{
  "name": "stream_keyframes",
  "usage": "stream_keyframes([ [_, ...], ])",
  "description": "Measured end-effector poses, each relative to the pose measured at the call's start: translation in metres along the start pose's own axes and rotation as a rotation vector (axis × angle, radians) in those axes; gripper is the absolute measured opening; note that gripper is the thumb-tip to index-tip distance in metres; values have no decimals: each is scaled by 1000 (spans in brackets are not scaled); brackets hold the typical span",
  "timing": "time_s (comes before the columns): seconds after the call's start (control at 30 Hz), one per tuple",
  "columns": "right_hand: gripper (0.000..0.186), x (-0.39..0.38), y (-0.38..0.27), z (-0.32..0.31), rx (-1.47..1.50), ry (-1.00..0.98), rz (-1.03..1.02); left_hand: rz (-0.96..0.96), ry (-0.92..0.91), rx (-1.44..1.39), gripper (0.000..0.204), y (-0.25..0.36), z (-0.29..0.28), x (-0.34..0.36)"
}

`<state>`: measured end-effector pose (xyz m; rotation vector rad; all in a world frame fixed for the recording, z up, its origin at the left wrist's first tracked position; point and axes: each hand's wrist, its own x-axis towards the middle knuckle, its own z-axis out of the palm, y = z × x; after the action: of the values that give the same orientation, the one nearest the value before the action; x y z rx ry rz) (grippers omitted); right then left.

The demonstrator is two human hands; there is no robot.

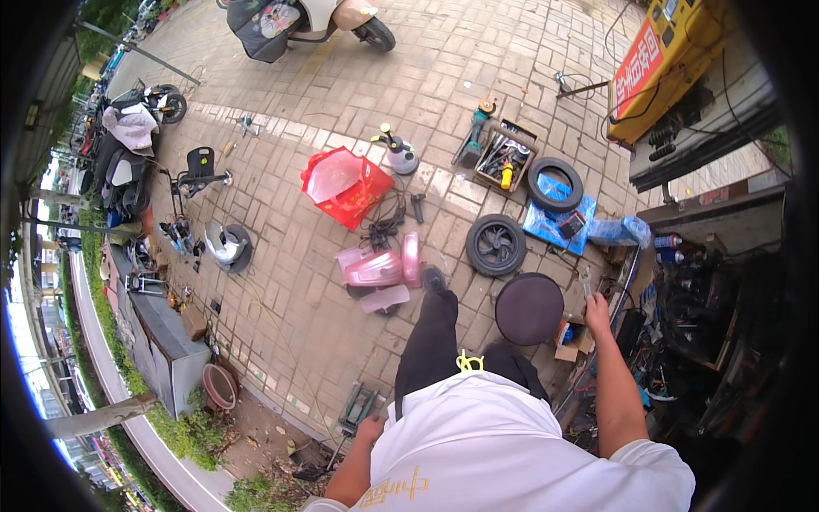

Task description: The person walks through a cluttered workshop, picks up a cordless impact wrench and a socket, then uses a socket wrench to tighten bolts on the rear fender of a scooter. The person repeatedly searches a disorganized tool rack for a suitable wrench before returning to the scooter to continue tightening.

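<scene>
Held out at my right side, my right hand [598, 314] is closed round a silver wrench [586, 280] whose head points away from me. The wrench is above a small cardboard box [573, 340], beside a round dark stool [529, 309]. My left hand [369, 429] hangs low at my left side, near a green metal frame [359, 408]; its fingers are too small and turned away to make out. Pink plastic body panels [375, 270] lie on the paving by my shoe [433, 279].
Ahead lie a spoked wheel [496, 245], a tyre [554, 184] on blue sheeting and a toolbox [505, 155]. A red bag [345, 183] and a spray bottle [397, 152] stand farther left. Cluttered shelving [695, 290] lines the right; a scooter [320, 21] is parked at the back.
</scene>
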<state>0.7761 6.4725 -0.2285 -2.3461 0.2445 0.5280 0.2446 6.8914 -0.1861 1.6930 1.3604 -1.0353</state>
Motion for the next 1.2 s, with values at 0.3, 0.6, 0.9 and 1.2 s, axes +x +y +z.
stream_keyframes([
  [0.3,32,-62,-14,43,-178,-384,584,148,184,-428,38,181,-200,113],
  [0.6,24,103,-189,67,-220,-437,514,81,151,-593,33,354,-334,200],
  [0.9,25,428,-476,90,-164,-197,74,-206,60,-556,36,452,-435,221],
  [1.2,20,634,-701,94,321,-150,140,2,-1,-22,45,595,-577,268],
])
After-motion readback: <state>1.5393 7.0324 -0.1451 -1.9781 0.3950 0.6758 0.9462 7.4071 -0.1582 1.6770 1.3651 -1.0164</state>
